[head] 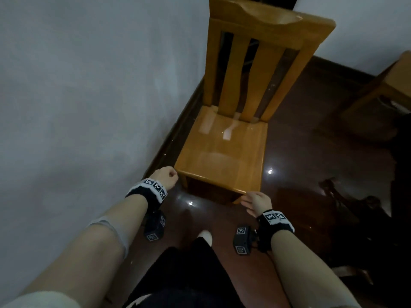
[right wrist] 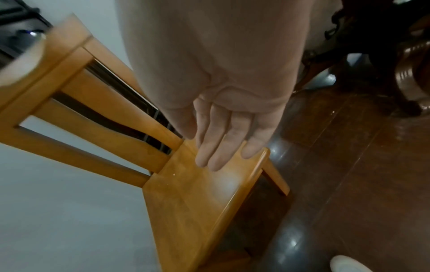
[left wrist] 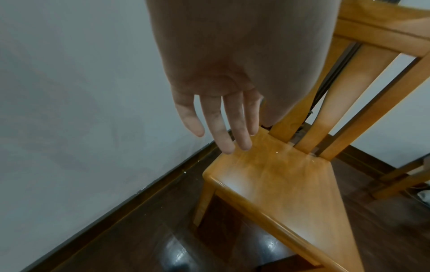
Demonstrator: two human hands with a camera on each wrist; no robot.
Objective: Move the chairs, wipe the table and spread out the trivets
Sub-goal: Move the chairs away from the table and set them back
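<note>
While both hands hover empty, left hand (head: 165, 176) loosely curled, right hand (head: 255, 202) spread: chair (head: 224, 152) at frame centre looks rigid, heavy, glossy-slick; grip seat side edges.

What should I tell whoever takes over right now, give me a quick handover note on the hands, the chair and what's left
Left hand: holding nothing, by the front left corner of the wooden chair; the head view shows it loosely curled, the wrist view shows straight fingers.
Right hand: open, fingers straight, at the front right corner of the seat, gripping nothing.
The chair stands upright on the dark floor, close beside the wall.
A second wooden piece sits at the right edge, only partly in view.
No table, cloth or trivets in view, so wiping and spreading trivets appear still to be done.
</note>
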